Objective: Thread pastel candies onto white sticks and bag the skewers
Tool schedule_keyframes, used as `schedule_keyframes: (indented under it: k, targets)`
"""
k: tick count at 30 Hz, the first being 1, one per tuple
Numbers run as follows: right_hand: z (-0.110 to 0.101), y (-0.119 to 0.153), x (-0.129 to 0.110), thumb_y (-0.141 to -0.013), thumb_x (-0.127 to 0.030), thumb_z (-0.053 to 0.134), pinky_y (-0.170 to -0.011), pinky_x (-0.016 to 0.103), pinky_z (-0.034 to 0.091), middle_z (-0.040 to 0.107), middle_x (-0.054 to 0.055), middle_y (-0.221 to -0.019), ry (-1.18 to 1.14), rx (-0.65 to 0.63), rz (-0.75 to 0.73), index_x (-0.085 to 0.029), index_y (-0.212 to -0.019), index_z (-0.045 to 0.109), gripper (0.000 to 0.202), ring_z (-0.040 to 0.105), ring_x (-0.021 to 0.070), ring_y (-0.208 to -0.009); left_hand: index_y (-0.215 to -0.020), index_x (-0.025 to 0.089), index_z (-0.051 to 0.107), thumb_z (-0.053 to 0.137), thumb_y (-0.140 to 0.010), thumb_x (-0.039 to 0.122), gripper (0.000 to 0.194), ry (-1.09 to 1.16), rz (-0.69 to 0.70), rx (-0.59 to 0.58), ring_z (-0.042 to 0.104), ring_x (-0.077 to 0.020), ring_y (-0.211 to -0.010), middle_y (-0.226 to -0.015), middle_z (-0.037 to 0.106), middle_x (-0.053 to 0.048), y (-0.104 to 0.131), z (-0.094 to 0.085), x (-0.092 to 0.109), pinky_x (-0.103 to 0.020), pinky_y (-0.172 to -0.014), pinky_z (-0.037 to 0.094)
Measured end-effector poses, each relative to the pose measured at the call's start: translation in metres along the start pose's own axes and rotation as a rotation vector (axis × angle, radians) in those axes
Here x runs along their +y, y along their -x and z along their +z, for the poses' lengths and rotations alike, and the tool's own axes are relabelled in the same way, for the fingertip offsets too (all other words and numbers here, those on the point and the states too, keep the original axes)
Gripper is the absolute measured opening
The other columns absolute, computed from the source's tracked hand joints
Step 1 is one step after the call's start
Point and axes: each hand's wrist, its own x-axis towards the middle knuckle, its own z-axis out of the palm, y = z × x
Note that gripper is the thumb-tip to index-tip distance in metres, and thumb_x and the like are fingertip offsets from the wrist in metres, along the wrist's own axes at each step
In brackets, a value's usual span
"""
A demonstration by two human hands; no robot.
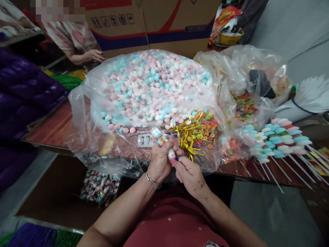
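Note:
My left hand [160, 159], with a bracelet at the wrist, is wrapped round a wrapped candy skewer [171, 156] of white, pink and blue pieces. The fingertips of my right hand [189, 173] pinch its lower end, at a small dark blue bit. Behind my hands, many pink, blue and white candies [154, 85] lie in a big clear plastic bag. Gold twist ties [189, 137] and ring-shaped gummies [205, 130] are scattered just right of my hands. A small printed packet [145, 140] lies to the left.
Candy skewers on white sticks [285, 137] are stacked at the right, beside bagged gummy rings [244, 106]. An open cardboard box [51, 195] with wrapped candy stands below left. A large carton [154, 27] is behind. Another person's hand [94, 56] is at the back left.

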Motion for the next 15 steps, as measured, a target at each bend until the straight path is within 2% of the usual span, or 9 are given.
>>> schedule_keyframes:
  k: [3, 6, 11, 15]
  targets:
    - [-0.005, 0.007, 0.004, -0.092, -0.038, 0.045, -0.051, 0.021, 0.037, 0.047, -0.006, -0.053, 0.176, 0.003, -0.066, -0.019, -0.082, 0.052, 0.022, 0.044, 0.0080, -0.049, -0.075, 0.014, 0.057, 0.085, -0.062, 0.029, 0.034, 0.002, 0.061, 0.038, 0.051, -0.0063, -0.047, -0.054, 0.053, 0.007, -0.007, -0.003, 0.009, -0.020, -0.052, 0.046]
    - [-0.007, 0.013, 0.011, -0.095, -0.036, 0.039, -0.052, 0.021, 0.036, 0.045, -0.007, -0.052, 0.277, 0.026, -0.107, -0.019, -0.081, 0.053, 0.026, 0.043, 0.0078, -0.048, -0.075, 0.015, 0.057, 0.085, -0.061, 0.031, 0.035, 0.003, 0.090, 0.038, 0.049, -0.0054, -0.045, -0.054, 0.053, 0.007, -0.011, -0.002, 0.014, -0.019, -0.049, 0.044]
    - [0.000, 0.009, 0.014, -0.095, -0.040, 0.038, -0.045, 0.020, 0.032, 0.039, -0.008, -0.049, 0.156, 0.082, -0.132, -0.019, -0.081, 0.053, 0.029, 0.038, 0.0074, -0.043, -0.071, 0.015, 0.056, 0.078, -0.072, 0.033, 0.029, -0.019, 0.069, 0.015, 0.047, -0.0054, -0.042, -0.049, 0.046, 0.009, -0.003, 0.001, 0.001, -0.021, -0.055, 0.047]
    - [0.007, 0.002, 0.007, -0.092, -0.045, 0.040, -0.041, 0.020, 0.030, 0.037, -0.008, -0.048, 0.005, 0.090, -0.114, -0.019, -0.075, 0.051, 0.033, 0.035, 0.0072, -0.041, -0.070, 0.015, 0.058, 0.075, -0.075, 0.039, 0.030, -0.060, 0.080, -0.024, 0.058, -0.0105, -0.055, -0.052, 0.050, 0.006, 0.006, 0.001, -0.009, -0.024, -0.066, 0.050]
